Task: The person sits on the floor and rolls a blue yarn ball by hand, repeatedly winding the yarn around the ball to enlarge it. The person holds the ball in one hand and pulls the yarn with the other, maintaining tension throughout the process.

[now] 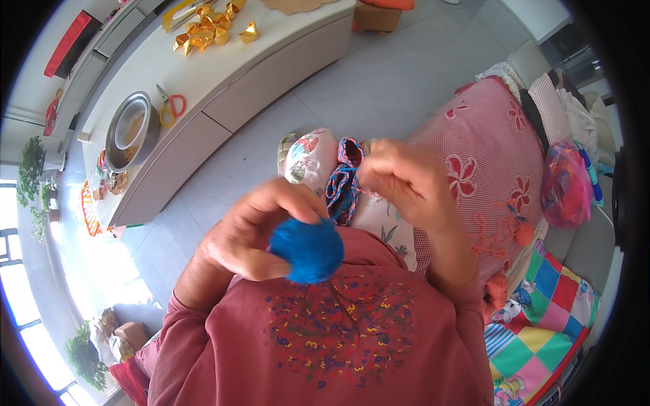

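My left hand (254,228) grips a ball of bright blue yarn (310,251) between thumb and fingers, in front of my chest. My right hand (406,177) is raised over my lap at the right, blurred, its fingers curled inward. Whether a strand lies between those fingers I cannot tell. Just left of that hand, a knitted or crocheted piece (343,195) in blue with pink and dark red rests on my lap. Its upper part forms a loop, and its lower part is partly folded. Under it, white flowered trousers (310,155) cover my legs.
On the long table (284,45) at the left are scissors (170,107), a metal bowl (119,157) and gold folded-paper pieces (208,30). A pink flowered cover (431,124) lies over the sofa beside me. Orange yarn (523,233) and a pink plastic bag (567,188) rest at the right.
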The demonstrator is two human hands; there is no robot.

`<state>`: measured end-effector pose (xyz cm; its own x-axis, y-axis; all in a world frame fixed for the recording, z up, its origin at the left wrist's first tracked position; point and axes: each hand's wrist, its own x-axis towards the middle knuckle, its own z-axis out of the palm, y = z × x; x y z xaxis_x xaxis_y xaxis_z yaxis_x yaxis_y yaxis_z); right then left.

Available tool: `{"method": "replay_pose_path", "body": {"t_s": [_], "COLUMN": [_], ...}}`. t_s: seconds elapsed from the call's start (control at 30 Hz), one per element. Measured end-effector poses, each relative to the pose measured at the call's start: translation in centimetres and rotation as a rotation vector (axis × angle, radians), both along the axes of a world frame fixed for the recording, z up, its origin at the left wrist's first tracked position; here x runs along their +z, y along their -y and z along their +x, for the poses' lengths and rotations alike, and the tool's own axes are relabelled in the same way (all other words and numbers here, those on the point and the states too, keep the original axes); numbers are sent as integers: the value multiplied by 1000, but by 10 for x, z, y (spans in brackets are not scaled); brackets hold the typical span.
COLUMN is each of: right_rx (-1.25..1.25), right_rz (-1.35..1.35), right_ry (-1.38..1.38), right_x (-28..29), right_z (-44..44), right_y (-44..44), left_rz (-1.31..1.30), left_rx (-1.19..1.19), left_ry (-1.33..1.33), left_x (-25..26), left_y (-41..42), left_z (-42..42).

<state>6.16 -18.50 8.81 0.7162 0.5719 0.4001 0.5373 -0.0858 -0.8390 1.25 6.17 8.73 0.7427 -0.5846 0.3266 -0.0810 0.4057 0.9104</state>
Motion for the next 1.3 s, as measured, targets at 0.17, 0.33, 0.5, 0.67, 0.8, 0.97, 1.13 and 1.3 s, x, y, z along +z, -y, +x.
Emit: {"method": "replay_pose_path", "body": {"t_s": [0.17,0.33,0.5,0.67,0.8,0.97,1.13,1.3], "right_rx": [190,308,41,305,209,-42,284,571], "right_rz": [0,-98,44,-31,199,61,-68,8], "right_ry": [31,128,-172,-44,-111,-261,-43,-143], "right_x": [-32,6,-25,-34,21,0,-42,-11], "right_z": [-32,-39,-7,-41,-33,2,-45,-62], "right_y": [-46,-7,-17,-37,1,-12,-31,-14], "left_rz": [-351,613,-329,287,528,-505,-88,-691], "left_rx": [685,339,22,1069,373,-7,649,113], "left_ry": [-222,130,-173,327,107,-191,-91,-306], "left_x": [14,1,6,17,2,1,13,36], "left_y": [-8,-4,5,-20,-5,12,2,11], "left_z": [8,14,7,28,18,13,20,-7]}}
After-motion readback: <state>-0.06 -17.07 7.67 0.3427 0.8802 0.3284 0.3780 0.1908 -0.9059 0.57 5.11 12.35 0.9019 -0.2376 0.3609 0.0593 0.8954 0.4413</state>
